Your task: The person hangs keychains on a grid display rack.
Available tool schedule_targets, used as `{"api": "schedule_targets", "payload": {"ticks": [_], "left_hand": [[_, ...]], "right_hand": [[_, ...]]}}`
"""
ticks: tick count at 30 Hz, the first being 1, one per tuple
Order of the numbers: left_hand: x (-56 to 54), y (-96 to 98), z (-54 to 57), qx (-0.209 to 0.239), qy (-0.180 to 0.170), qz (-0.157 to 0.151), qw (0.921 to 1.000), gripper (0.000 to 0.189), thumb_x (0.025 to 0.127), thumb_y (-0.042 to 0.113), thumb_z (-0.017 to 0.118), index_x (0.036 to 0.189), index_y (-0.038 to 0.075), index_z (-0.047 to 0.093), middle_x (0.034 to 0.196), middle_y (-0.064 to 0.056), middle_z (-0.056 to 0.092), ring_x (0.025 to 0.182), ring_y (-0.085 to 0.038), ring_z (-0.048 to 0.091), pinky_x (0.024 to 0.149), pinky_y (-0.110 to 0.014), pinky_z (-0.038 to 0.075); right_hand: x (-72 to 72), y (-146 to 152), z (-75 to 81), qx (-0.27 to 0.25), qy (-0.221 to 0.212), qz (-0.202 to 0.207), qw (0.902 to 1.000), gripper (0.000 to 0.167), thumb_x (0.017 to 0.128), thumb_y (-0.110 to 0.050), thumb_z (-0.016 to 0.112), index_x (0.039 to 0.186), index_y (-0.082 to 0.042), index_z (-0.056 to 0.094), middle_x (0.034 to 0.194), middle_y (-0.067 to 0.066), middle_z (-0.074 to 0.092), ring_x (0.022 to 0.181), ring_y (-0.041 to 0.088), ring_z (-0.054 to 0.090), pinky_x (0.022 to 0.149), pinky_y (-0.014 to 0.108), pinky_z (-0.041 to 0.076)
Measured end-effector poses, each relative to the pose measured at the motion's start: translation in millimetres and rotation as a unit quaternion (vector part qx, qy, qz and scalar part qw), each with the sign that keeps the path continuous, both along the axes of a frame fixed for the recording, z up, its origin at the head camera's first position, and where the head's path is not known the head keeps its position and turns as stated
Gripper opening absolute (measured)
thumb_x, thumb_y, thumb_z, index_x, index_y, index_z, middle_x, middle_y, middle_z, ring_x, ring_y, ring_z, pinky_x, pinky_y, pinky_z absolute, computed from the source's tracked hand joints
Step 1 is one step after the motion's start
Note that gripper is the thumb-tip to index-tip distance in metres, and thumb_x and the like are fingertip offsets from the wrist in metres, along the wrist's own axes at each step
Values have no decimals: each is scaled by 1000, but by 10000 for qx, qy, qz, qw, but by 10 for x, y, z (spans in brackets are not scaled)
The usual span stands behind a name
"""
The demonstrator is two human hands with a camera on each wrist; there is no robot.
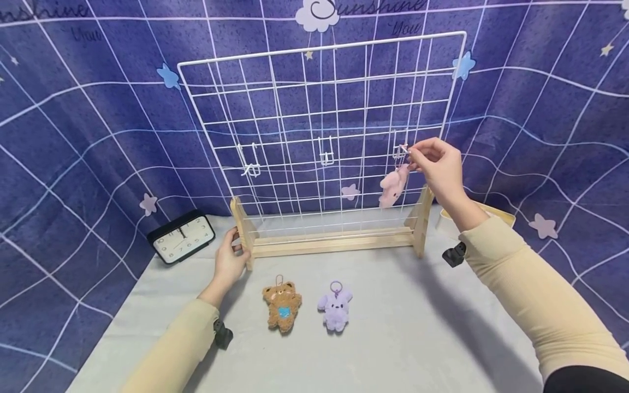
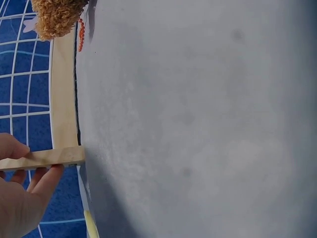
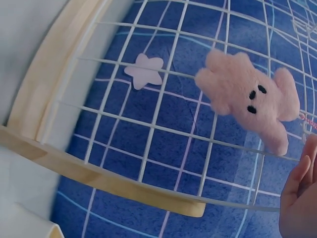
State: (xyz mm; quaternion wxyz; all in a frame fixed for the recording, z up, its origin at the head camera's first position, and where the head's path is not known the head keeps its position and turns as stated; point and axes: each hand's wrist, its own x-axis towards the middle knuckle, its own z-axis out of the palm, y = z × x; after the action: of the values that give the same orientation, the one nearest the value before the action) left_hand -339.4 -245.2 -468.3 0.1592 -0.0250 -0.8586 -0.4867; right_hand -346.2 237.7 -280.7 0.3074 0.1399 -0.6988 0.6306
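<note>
My right hand (image 1: pixel 442 166) is at the right-hand hook (image 1: pixel 399 152) of a white wire grid rack (image 1: pixel 321 83), thumb and forefinger pinching the chain of a pink plush keychain (image 1: pixel 393 186). The plush hangs tilted in front of the grid; its face shows in the right wrist view, where the fingertips are partly out of frame. Down at the rack's left end, my left hand (image 1: pixel 231 259) grips the wooden side support (image 2: pixel 47 157) between thumb and fingers. A brown bear keychain (image 1: pixel 282 307) and a lilac plush keychain (image 1: pixel 336 308) lie on the table before the rack.
Two other white hooks, left (image 1: pixel 250 168) and middle (image 1: pixel 326 157), hang on the grid. A black-framed clock (image 1: pixel 182 238) stands left of the rack. Behind my right forearm is a pale yellow-edged container (image 1: pixel 447 225). A blue patterned cloth (image 1: pixel 113 98) hangs behind everything.
</note>
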Motion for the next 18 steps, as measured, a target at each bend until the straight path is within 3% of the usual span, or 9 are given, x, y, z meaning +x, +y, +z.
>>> {"api": "schedule_targets", "payload": {"ticks": [6,13,18], "left_hand": [[-1,6,16,-41,-22,1,10000,74,85,-11,60,153,3,38,150,-25,47,118,-47,61,97,-51,57],[-10,-1,4,-136,8,0,9999,73,85,-12,60,153,3,38,149,-25,47,118,-47,61,97,-51,57],[-25,-8,-10,-228,65,13,9997,73,84,-11,61,153,2,39,148,-27,48,116,-47,62,96,-52,57]], "right_hand": [[100,13,-97,-234,-15,500,9985,7,95,-3,68,91,-4,73,74,1,72,63,11,66,60,16,55],[189,-39,-270,-204,35,1355,9906,15,97,5,61,102,18,64,86,5,74,72,12,68,67,19,59],[243,-128,-393,203,-55,1884,9819,20,96,6,63,111,20,63,99,10,75,85,19,71,77,27,62]]}}
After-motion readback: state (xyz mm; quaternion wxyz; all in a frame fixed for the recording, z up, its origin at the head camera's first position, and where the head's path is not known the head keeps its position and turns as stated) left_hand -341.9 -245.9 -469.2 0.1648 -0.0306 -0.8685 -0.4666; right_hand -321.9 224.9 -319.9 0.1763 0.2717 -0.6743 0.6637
